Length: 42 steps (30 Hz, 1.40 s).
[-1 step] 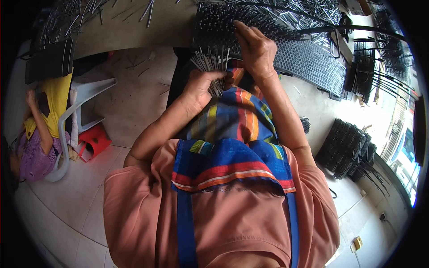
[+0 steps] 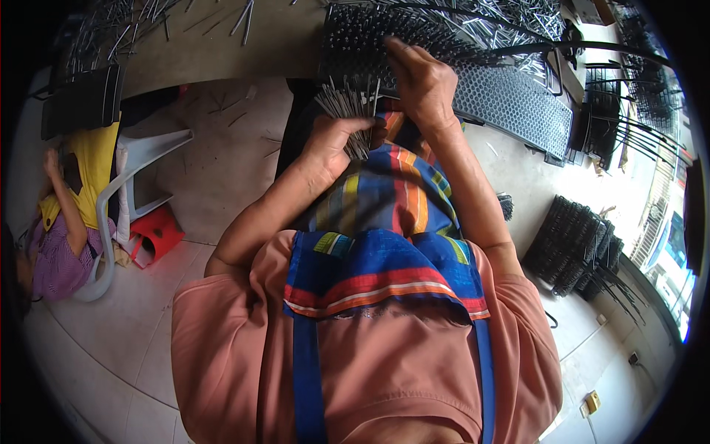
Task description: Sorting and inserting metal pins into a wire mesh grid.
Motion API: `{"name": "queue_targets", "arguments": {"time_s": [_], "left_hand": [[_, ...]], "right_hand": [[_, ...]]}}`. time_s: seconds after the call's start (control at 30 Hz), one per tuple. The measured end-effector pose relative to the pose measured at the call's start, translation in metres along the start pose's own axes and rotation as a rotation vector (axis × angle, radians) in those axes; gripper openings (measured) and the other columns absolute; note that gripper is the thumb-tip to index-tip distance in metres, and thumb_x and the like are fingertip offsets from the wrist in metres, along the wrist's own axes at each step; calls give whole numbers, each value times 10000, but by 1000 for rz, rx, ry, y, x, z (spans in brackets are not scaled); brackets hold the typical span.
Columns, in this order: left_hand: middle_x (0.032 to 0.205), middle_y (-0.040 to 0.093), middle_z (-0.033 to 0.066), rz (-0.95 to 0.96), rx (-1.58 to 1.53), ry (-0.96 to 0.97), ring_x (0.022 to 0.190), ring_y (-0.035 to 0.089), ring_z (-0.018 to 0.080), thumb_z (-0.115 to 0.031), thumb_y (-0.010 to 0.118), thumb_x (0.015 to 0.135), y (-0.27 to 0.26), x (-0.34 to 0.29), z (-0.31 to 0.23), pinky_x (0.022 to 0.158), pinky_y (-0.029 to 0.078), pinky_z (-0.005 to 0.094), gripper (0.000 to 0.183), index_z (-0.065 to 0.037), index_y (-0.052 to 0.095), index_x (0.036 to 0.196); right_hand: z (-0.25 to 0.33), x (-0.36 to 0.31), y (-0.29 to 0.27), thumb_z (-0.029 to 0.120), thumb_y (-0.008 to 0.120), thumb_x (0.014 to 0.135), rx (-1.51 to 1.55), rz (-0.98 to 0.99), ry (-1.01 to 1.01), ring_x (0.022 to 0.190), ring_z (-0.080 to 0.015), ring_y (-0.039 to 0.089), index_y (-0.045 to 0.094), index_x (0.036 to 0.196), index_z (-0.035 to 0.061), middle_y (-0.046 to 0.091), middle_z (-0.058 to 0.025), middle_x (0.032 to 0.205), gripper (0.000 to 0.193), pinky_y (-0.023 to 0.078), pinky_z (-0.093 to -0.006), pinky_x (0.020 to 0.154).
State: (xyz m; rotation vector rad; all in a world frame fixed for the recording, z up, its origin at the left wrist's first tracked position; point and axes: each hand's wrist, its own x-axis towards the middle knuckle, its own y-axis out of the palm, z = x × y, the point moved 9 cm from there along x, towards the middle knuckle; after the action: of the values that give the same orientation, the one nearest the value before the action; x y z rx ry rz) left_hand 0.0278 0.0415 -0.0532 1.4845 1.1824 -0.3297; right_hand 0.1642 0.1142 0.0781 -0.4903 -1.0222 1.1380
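My left hand (image 2: 330,144) is closed round a fanned bundle of thin grey metal rods (image 2: 346,102), held upright above my lap. Over the near edge of a black perforated rack (image 2: 510,103) is my right hand (image 2: 427,81), its fingers pinched together and pointing away from me. Whatever is between those fingertips is too small to make out. Many dark rods (image 2: 362,37) stand in the rack's holes beyond my right fingers. On its right side, the rack's round holes show bare.
Loose silvery rods (image 2: 510,18) lie heaped behind the rack. A brown table (image 2: 288,52) extends left. Another person (image 2: 70,214) sits on a white plastic chair (image 2: 109,222) at far left, beside a red bag (image 2: 155,235). Stacked black racks (image 2: 569,244) stand right.
My right hand has shifted very slightly, its fingertips a little lower and to the left. My left hand and its bundle look the same.
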Motion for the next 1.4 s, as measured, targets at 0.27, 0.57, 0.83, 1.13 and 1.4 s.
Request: {"name": "queue_targets", "arguments": {"time_s": [0.27, 0.57, 0.83, 1.13, 1.4], "left_hand": [[900, 697, 160, 108, 28, 132, 746, 700, 261, 45, 620, 820, 16, -7, -12, 664, 602, 372, 235, 31, 635, 1054], [894, 693, 158, -68, 106, 98, 764, 706, 269, 72, 616, 802, 1, -2, -7, 668, 609, 381, 285, 11, 628, 1080], [888, 695, 148, -10, 145, 170, 722, 702, 248, 96, 606, 771, 15, -8, -9, 620, 601, 367, 216, 57, 652, 979], [855, 696, 185, -84, 152, 109, 709, 700, 259, 98, 622, 751, 8, -7, -10, 633, 598, 362, 181, 87, 663, 928], [859, 705, 181, -17, 165, 76, 740, 706, 272, 73, 627, 772, 8, -1, 3, 672, 594, 360, 161, 90, 676, 925]], "right_hand": [[-15, -28, 11, 133, 718, 792, 285, 172, 208, 564, -166, 622, 699, 906, 28, 615, -74, 627, 156, 461, -299, 511], [-46, -55, 23, 56, 714, 813, 1011, 153, 895, 542, -38, 443, 657, 733, 17, 565, 43, 646, 105, 337, -206, 486], [-66, -23, -16, -12, 710, 794, 721, -296, 412, 709, -45, 567, 721, 867, 5, 651, 28, 757, 76, 458, -186, 668], [-51, -22, -24, -34, 707, 776, 751, -288, 344, 722, -62, 564, 713, 856, -10, 640, -24, 774, 84, 442, -201, 653], [-59, -30, -23, -33, 697, 785, 706, -246, 408, 740, -84, 579, 718, 877, -9, 653, -39, 798, 98, 453, -207, 679]]}}
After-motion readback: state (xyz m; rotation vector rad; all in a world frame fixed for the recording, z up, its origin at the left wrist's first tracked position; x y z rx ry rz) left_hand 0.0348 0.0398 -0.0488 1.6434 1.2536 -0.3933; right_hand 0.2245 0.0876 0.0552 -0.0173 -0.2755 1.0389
